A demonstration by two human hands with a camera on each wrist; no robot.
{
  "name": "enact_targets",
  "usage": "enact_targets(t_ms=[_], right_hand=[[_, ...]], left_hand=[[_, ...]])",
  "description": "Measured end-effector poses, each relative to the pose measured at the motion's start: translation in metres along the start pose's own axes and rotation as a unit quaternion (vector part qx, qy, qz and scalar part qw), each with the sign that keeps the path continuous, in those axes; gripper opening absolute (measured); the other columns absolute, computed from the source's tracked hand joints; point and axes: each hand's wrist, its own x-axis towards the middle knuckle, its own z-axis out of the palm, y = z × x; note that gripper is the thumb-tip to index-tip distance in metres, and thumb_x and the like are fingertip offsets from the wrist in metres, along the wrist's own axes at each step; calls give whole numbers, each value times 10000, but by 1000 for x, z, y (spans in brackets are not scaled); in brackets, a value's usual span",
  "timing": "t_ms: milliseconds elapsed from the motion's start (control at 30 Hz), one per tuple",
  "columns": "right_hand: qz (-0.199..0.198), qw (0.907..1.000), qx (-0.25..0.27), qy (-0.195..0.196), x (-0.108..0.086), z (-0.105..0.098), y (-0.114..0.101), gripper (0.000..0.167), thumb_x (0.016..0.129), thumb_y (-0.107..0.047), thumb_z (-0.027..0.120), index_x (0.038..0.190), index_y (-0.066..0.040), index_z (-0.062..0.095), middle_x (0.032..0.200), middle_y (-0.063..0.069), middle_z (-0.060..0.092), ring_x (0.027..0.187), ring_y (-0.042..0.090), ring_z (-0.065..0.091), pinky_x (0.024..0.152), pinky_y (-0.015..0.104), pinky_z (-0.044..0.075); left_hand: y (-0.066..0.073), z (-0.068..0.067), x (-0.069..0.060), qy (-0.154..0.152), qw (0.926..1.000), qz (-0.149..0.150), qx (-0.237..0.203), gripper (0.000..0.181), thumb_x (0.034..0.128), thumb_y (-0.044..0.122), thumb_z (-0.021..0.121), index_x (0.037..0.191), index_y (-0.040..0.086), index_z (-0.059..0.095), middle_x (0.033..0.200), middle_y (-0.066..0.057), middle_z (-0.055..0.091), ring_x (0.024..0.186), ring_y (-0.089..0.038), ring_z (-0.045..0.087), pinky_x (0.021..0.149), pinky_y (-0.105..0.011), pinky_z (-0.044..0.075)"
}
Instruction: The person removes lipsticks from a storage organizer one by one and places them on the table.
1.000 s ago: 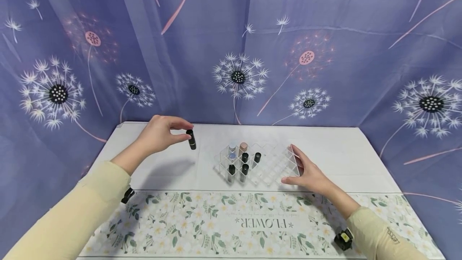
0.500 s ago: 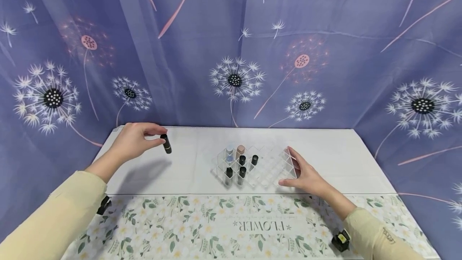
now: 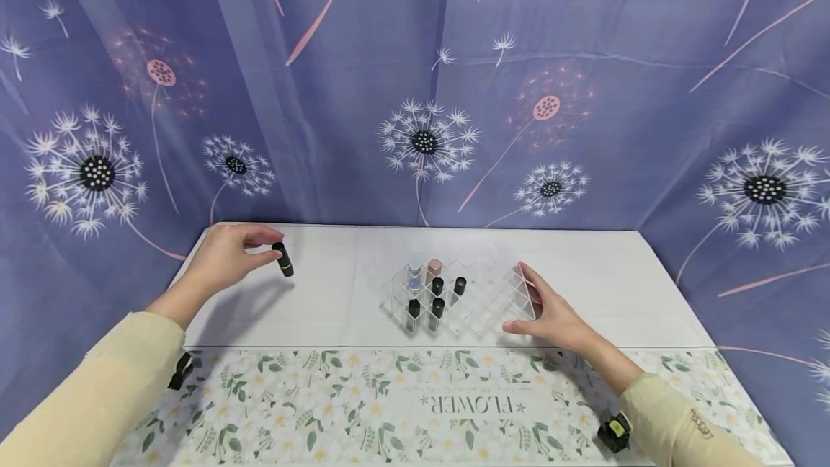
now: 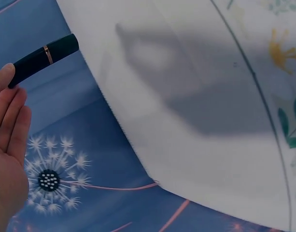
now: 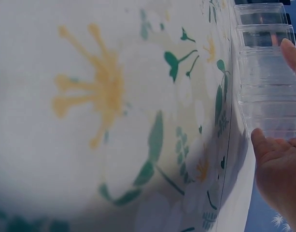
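My left hand pinches a black lipstick tube by its upper end, above the left part of the white table. In the left wrist view the same tube shows a thin gold band, its end between thumb and fingers. A clear organizer with diamond-shaped slots stands at mid-table. Several tubes stand in its left half: black-capped ones, a rosy-brown one and bluish ones. My right hand grips the organizer's right end, thumb at the near side; the right wrist view shows fingertips against its clear wall.
A floral cloth strip with the word FLOWER runs along the table's front. Behind and beside the white surface hangs a blue dandelion-print curtain. Black devices sit by both wrists.
My left hand has moved left with the black tube, away from the organizer. My right hand has stayed at the organizer's right end, and the standing tubes look the same.
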Motion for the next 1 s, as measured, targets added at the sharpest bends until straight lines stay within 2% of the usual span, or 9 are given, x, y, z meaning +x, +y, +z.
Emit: enact_targets(t_ms=[367, 633, 1000], right_hand=[[56, 10000, 42, -3, -1, 2, 1, 1200, 884, -221, 908, 1722, -56, 65, 1757, 269, 141, 1566, 507, 276, 1205, 618, 342], [-6, 10000, 78, -23, 1, 2, 4, 1198, 887, -208, 905, 1722, -56, 59, 1757, 271, 138, 1565, 509, 277, 1203, 620, 347], [-8, 9999, 149, -41, 1, 1, 2, 1193, 892, -199, 900, 1722, -59, 55, 1757, 270, 139, 1567, 506, 275, 1200, 609, 349]], left_hand=[[-20, 16, -9, 270, 9996, -102, 40, 273, 933, 184, 858, 1176, 69, 814, 1150, -148, 800, 1035, -411, 768, 905, -561, 619], [-31, 19, -15, 447, 9989, -116, 54, 259, 923, 143, 860, 1162, 54, 815, 1123, -157, 804, 1016, -432, 769, 890, -571, 618], [-38, 21, -18, 319, 9990, -271, 155, 260, 933, 167, 854, 1170, 67, 815, 1131, -151, 804, 1019, -423, 767, 895, -581, 615]])
